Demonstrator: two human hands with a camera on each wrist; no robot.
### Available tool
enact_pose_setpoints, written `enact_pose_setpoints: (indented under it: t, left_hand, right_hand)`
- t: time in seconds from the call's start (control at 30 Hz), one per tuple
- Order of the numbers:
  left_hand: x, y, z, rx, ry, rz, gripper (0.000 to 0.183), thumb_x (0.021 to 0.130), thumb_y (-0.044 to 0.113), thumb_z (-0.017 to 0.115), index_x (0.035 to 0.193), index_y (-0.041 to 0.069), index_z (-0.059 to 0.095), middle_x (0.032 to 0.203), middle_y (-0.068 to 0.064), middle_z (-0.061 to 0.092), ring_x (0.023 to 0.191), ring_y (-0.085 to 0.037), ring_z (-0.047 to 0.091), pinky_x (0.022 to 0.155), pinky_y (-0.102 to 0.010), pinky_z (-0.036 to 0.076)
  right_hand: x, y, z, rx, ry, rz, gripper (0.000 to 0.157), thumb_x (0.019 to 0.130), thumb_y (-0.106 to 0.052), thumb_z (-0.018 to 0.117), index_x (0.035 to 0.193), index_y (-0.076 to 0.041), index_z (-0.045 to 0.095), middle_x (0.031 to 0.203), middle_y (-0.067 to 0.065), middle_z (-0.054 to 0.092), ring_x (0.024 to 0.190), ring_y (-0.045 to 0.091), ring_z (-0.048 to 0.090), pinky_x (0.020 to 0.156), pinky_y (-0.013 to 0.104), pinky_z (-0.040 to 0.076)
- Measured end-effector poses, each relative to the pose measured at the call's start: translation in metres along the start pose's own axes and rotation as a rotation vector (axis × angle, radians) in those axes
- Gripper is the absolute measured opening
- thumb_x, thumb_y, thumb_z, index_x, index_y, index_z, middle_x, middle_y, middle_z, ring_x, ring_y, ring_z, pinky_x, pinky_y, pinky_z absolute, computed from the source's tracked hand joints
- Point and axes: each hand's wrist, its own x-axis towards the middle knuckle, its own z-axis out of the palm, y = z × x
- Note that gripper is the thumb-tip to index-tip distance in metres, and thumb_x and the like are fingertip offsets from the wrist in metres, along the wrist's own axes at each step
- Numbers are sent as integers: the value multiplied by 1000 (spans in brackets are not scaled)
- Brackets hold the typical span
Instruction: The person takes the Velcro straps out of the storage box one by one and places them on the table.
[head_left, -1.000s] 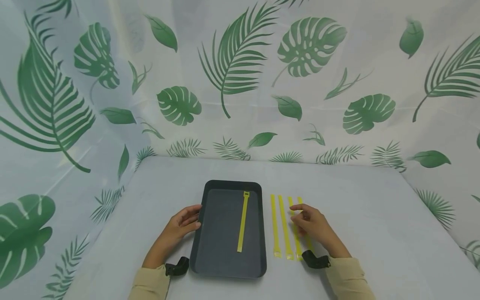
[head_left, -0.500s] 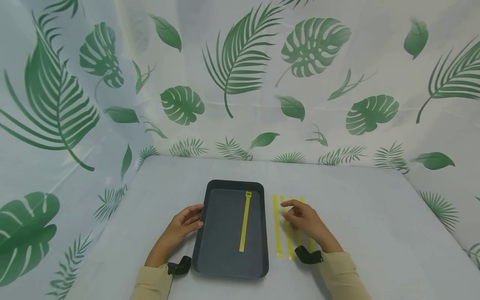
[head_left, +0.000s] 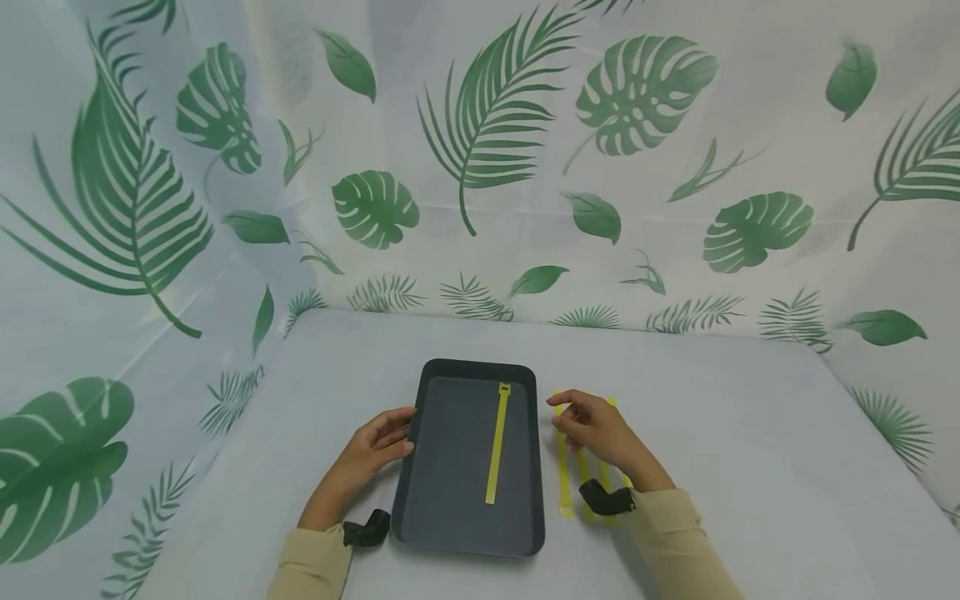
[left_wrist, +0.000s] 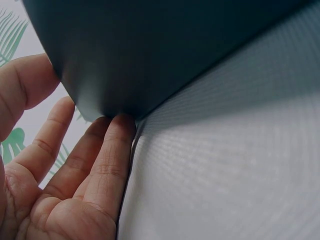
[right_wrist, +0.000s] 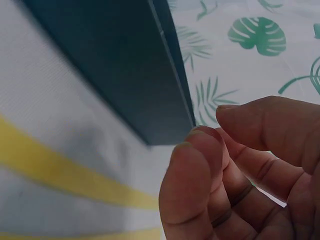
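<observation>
My left hand (head_left: pixel 371 446) rests its fingertips on the left side of a dark grey tray (head_left: pixel 442 483). In the left wrist view those fingers (left_wrist: pixel 107 165) are nearly straight against the tray's outer wall (left_wrist: pixel 120 65). A flat yellow strap (head_left: pixel 496 450) with a slotted head lies lengthwise inside the tray, head at the far end. To the right of the tray, my right hand (head_left: pixel 596 429) hovers over several similar straps (head_left: pixel 564 483), partly hiding them. Its fingers bend loosely with nothing between them, and in the right wrist view a gap separates thumb and fingertips.
A white cloth-covered table (head_left: pixel 720 433) extends on both sides of the tray and behind it. Leaf-printed curtains (head_left: pixel 517 242) enclose the back and sides. Black wrist cameras (head_left: pixel 367 529) sit on both wrists, the left one close to the tray's near-left corner.
My right hand has moved left across the loose straps toward the tray's right edge. The left hand stays at the tray. The head view has turned slightly left.
</observation>
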Motion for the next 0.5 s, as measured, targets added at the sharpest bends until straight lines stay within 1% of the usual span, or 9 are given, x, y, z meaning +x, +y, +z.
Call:
enact_pose_setpoints:
  t: [0.23,0.4,0.5]
  left_hand:
    - [1,0,0,-1,-4,7,62,105,7,70,159,-8,44,163,-30,45,151,-46,45,107,-23,50]
    - [1,0,0,-6,0,0,61,105,6,70,158,-9,44,162,-31,45,150,-47,45,106,-23,51]
    - [1,0,0,-10,1,-3,61,105,6,70,158,-10,44,162,-31,45,150,-48,45,105,-23,52]
  right_hand:
    - [12,-12,5,-46,-28,-39,32,105,-3,68,134,10,64,91,19,70,67,22,67,63,38,62]
    - [19,-21,10,-61,-55,-68,32,105,-4,66,134,10,64,92,15,71,70,23,69,67,43,63]
    - [23,-26,13,-83,-59,-106,28,105,-3,67,130,10,67,93,12,72,74,21,68,67,40,61]
